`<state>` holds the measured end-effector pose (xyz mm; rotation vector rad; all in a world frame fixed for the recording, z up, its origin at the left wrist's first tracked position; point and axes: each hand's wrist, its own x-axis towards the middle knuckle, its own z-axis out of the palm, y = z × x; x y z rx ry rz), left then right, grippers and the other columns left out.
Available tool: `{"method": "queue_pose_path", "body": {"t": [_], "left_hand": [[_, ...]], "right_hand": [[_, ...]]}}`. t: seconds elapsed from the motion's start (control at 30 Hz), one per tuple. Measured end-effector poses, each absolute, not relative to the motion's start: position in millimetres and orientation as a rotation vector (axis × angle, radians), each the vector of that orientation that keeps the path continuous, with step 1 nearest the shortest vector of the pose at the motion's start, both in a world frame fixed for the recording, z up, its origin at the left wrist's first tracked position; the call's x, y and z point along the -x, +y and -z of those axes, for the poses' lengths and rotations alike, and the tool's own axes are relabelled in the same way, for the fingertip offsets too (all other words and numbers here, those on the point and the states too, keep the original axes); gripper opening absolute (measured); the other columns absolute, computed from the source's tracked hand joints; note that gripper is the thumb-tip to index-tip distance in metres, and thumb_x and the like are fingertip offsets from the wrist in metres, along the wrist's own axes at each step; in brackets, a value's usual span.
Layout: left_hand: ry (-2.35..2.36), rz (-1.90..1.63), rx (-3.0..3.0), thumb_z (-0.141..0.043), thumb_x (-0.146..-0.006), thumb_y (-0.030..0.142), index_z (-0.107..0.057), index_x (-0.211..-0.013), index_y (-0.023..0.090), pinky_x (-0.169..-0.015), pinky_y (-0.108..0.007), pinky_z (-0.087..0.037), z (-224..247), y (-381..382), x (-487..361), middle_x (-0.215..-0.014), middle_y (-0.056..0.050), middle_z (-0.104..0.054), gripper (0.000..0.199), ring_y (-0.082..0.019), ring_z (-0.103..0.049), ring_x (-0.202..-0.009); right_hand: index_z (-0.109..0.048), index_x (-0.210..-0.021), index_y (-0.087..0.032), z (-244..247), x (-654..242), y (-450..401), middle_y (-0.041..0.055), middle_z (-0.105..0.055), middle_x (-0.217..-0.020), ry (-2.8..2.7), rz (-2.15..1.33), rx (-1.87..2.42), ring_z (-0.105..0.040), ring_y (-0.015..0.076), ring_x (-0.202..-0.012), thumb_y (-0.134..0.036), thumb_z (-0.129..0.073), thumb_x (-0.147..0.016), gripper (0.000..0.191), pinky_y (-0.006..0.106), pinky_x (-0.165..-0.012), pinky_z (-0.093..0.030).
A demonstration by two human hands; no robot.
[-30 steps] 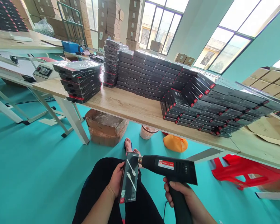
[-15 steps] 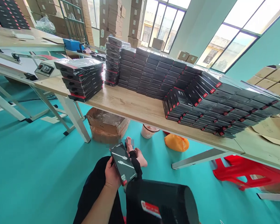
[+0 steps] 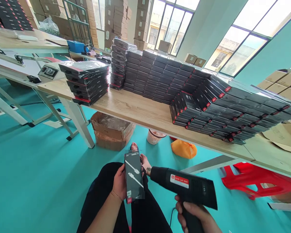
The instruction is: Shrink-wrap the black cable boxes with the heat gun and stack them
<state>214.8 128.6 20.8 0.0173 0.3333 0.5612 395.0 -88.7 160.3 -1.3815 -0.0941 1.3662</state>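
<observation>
My left hand [image 3: 119, 182] grips a flat black box [image 3: 134, 178] by its left side, above my lap. A cable with white connectors is printed on its face, with a red patch at the bottom corner. Clear film seems to stand out past the box's right edge. My right hand [image 3: 196, 213] is wrapped round the handle of a black heat gun [image 3: 181, 184] with a red and white label. The metal nozzle points left at the box's right edge, close to it; I cannot tell if they touch.
Ahead stands a wooden table [image 3: 135, 106] carrying a long wall of stacked black boxes [image 3: 157, 74] and a film-wrapped stack [image 3: 87, 82] at left. Below are an open carton [image 3: 113, 131], a waste basket [image 3: 155, 136], an orange bag [image 3: 183, 149] and a red stool [image 3: 259, 181].
The heat gun has risen and moved right, its nozzle now level with the box's edge. My right hand has come into view. The box has turned more upright and shifted slightly right.
</observation>
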Motion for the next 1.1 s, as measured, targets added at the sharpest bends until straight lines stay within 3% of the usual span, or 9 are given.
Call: {"method": "queue_pose_path", "body": {"t": [0.43,0.67,0.8,0.93,1.1], "left_hand": [[0.578,-0.331,-0.122,-0.058,-0.093,0.047,-0.071,-0.117,0.004,-0.084,-0.048,-0.058,-34,115,-221,-0.090,-0.020,-0.079,0.051,-0.035,-0.077,-0.085],[0.588,-0.290,-0.157,-0.061,-0.092,0.047,-0.073,-0.106,0.004,-0.075,-0.042,-0.059,-32,115,-222,-0.084,-0.019,-0.079,0.047,-0.032,-0.077,-0.076],[0.637,-0.279,-0.172,-0.065,-0.091,0.045,-0.075,-0.105,0.007,-0.067,-0.037,-0.058,-33,115,-222,-0.076,-0.014,-0.079,0.041,-0.029,-0.076,-0.066],[0.669,-0.312,-0.199,-0.062,-0.093,0.039,-0.076,-0.102,0.008,-0.066,-0.035,-0.058,-44,115,-222,-0.073,-0.010,-0.079,0.035,-0.028,-0.075,-0.065],[0.621,-0.340,-0.160,-0.061,-0.093,0.039,-0.077,-0.098,0.009,-0.073,-0.038,-0.060,-40,120,-219,-0.076,-0.011,-0.079,0.034,-0.030,-0.077,-0.075]], "right_hand": [[-0.075,-0.095,-0.011,-177,-413,-70,0.0003,-0.065,-0.073,0.124,-1.337,1.219,-0.055,0.0091,-0.058,-0.032,-0.092,-0.066,0.039,0.020,-0.049,-0.048],[-0.075,-0.093,-0.011,-183,-410,-60,0.0000,-0.065,-0.072,0.034,-1.344,1.227,-0.057,0.0102,-0.056,-0.037,-0.090,-0.066,0.040,0.021,-0.048,-0.047],[-0.072,-0.096,-0.013,-194,-402,-51,0.0011,-0.066,-0.073,-0.218,-1.426,1.359,-0.058,0.0124,-0.054,-0.042,-0.086,-0.067,0.044,0.024,-0.048,-0.043],[-0.070,-0.092,-0.012,-207,-398,-44,-0.0002,-0.062,-0.059,-0.621,-1.647,1.583,-0.053,0.0140,-0.051,-0.037,-0.080,-0.067,0.037,0.029,-0.052,-0.042],[-0.065,-0.101,-0.016,-215,-394,-38,-0.0022,-0.059,-0.060,-0.697,-1.426,1.717,-0.053,0.0171,-0.060,-0.046,-0.070,-0.075,0.040,0.033,-0.063,-0.047]]}}
